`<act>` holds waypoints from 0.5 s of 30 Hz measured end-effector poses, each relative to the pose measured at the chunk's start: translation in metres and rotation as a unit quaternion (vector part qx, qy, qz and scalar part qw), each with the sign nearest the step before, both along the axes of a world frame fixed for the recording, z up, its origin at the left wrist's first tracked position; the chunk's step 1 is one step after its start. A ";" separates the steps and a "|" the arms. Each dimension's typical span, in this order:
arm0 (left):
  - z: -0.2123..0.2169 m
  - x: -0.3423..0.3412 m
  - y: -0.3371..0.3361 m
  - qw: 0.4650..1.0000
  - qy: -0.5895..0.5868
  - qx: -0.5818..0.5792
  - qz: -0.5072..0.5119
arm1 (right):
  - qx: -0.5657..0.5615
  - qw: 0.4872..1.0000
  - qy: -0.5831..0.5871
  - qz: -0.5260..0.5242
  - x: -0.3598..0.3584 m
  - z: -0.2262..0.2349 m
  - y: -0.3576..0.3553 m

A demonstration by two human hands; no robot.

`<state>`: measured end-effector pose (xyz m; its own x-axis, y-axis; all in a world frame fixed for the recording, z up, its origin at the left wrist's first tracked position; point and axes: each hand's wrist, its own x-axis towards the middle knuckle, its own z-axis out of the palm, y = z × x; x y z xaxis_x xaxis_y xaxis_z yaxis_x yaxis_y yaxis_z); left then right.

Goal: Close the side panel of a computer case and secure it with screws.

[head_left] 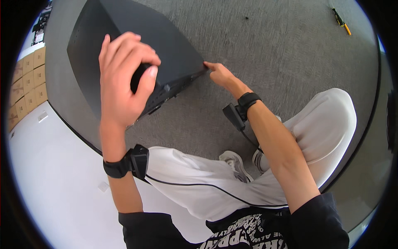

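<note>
A large black metal box (166, 39), shaped like a computer case, lies on the grey floor ahead of me. Over its near left part is my left hand (124, 74), fingers curled around a dark rounded object (140, 74) that shows between thumb and fingers. Most of that object is hidden, so its kind is unclear. At the box's right corner, my right hand (222, 75) grips the edge with its fingertips; part of these fingers is out of sight. The box's near side, with slots and fittings, is partly behind my left hand.
A screwdriver with a yellow and black handle (343, 24) lies on the floor at far right. A small dark piece (246, 18) sits at the top middle. Stacked cardboard boxes (29, 81) stand at left, beyond a white wall (62, 166). A black cable (199, 184) crosses my lap.
</note>
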<state>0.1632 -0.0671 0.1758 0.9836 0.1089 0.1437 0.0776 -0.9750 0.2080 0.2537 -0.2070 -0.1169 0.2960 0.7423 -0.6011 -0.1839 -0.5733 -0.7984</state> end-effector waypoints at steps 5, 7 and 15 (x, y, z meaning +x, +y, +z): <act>-0.009 0.014 0.000 0.999 0.040 -0.005 0.017 | 0.039 0.996 0.084 0.017 0.052 -0.038 0.006; -0.006 0.017 -0.002 0.999 0.045 -0.005 0.022 | -0.071 0.994 0.020 0.077 0.076 -0.039 0.024; -0.009 0.018 0.005 0.997 0.063 -0.015 0.053 | -0.201 0.849 -0.449 -0.193 0.187 -0.042 0.049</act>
<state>0.1809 -0.0616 0.1673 0.9764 0.2153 0.0149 0.2068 -0.9534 0.2198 0.4403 -0.1583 -0.1593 0.9433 0.2746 -0.1862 0.1598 -0.8678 -0.4705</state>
